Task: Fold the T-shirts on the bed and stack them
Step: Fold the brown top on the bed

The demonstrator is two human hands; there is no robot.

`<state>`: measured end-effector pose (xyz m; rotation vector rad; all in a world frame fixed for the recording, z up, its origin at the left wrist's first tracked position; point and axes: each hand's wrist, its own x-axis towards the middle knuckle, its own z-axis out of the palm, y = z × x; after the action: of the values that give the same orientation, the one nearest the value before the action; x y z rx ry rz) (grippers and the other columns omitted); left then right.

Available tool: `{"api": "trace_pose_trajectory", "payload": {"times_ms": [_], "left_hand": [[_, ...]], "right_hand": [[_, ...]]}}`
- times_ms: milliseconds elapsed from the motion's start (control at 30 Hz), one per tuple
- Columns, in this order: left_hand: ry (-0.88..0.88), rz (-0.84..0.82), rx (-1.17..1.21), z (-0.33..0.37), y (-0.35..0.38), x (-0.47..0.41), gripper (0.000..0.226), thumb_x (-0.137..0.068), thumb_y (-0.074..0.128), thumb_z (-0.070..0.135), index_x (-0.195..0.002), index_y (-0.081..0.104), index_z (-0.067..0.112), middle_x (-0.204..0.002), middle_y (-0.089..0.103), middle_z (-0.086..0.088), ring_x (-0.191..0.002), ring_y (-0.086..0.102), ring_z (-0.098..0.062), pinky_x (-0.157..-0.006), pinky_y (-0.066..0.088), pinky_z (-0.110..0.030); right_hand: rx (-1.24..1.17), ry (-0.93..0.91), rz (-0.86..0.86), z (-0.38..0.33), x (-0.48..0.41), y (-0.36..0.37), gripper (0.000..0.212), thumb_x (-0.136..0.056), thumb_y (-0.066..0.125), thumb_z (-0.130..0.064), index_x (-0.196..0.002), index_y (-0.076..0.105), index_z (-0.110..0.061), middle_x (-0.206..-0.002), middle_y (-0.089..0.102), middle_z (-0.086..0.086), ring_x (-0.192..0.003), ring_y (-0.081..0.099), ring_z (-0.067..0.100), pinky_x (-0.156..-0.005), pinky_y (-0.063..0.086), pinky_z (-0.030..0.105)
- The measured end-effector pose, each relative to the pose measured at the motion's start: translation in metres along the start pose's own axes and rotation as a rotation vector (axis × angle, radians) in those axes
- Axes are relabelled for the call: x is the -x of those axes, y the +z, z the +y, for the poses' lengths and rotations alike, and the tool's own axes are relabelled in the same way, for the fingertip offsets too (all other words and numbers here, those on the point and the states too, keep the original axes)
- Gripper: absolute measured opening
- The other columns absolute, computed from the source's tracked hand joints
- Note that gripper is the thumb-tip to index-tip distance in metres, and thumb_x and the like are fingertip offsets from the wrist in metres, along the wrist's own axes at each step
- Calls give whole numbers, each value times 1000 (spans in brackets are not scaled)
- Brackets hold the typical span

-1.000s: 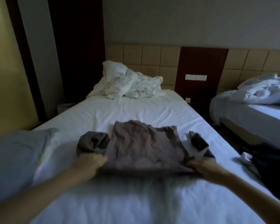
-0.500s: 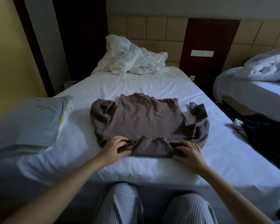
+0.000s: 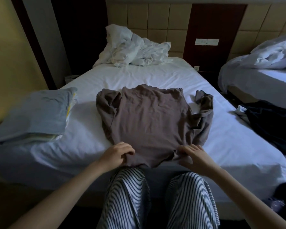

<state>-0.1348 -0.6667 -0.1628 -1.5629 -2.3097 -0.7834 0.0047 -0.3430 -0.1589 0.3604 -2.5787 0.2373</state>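
Observation:
A brown T-shirt [image 3: 149, 119] lies spread on the white bed [image 3: 139, 75], its hem hanging slightly over the near edge and both sleeves crumpled at the sides. My left hand [image 3: 117, 153] pinches the hem at its left corner. At the right corner of the hem, my right hand [image 3: 192, 155] grips the cloth with curled fingers. A stack of folded light-blue and pale shirts [image 3: 35, 114] sits on the bed to the left.
A crumpled white duvet [image 3: 132, 48] lies at the head of the bed. Dark clothes [image 3: 271, 123] are piled on the bed's right edge. A second bed [image 3: 257, 76] stands to the right. My striped trouser legs [image 3: 155, 200] press against the near edge.
The shirt's lower half has been unfolded and drawn toward me, so the hem now reaches the bed's near edge. Both hands moved back with it; the view tilted down.

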Motion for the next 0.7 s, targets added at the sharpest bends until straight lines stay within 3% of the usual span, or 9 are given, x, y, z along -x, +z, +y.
{"api": "trace_pose_trajectory", "payload": {"times_ms": [100,167,233,300,333,400,500,567,700], "left_hand": [[11,-22,64,-4,-3,-8,25,-79,48,15,-93,70,15,-95,67,4,-93,56,-6,-82,44,-21],[-64,6,214,-6,-3,-8,21,-81,53,20,-95,68,18,-93,66,20,-89,58,5,-81,45,-14],[-213,46,328,-4,-3,-11,35,-80,58,43,-86,70,10,-79,65,24,-77,58,10,-72,43,-9],[-406,10,402,-4,-3,-15,71,-69,51,79,-67,61,8,-63,56,11,-60,50,3,-59,37,-16],[-486,-14,416,-3,-1,-17,79,-63,47,87,-63,57,9,-59,51,5,-57,45,1,-57,33,-20],[-604,-9,449,1,1,-22,71,-70,50,80,-58,48,10,-53,42,3,-50,38,-1,-54,27,-24],[-723,108,359,7,3,-31,54,-89,59,41,-49,31,18,-44,30,8,-42,30,-4,-50,22,-28],[-771,148,204,13,6,-38,55,-93,55,39,-49,29,17,-45,33,4,-46,36,-11,-51,25,-32],[-858,201,5,23,13,-44,53,-93,51,43,-52,34,14,-48,40,3,-55,45,-22,-49,23,-31]], "right_hand": [[-18,-55,20,-5,-10,8,30,-75,51,-39,-93,70,-24,-97,68,-7,-92,48,10,-72,40,24],[-251,28,51,-5,-13,12,14,-77,51,-28,-76,64,-25,-81,67,-4,-81,52,7,-65,36,23],[-453,155,19,0,-15,11,15,-79,49,-30,-68,49,-21,-62,50,-9,-64,47,-3,-57,34,24],[-494,197,-52,-1,-16,8,31,-82,54,-47,-65,44,-23,-59,43,-12,-63,43,-5,-59,35,22],[-502,205,-87,-4,-18,6,35,-83,54,-54,-64,44,-26,-60,45,-15,-62,43,-6,-60,34,19],[-550,300,-88,-7,-22,7,41,-86,57,-46,-56,40,-25,-54,40,-12,-53,39,-3,-54,29,18],[-631,600,37,-17,-27,12,52,-93,57,-21,-50,30,-21,-47,23,-9,-42,28,5,-47,19,23],[-521,726,136,-24,-29,18,52,-93,56,-22,-48,32,-17,-42,23,-8,-41,28,8,-48,22,26],[-286,877,193,-36,-37,26,50,-94,53,-31,-51,34,-14,-46,36,-1,-57,42,26,-68,29,34]]}}
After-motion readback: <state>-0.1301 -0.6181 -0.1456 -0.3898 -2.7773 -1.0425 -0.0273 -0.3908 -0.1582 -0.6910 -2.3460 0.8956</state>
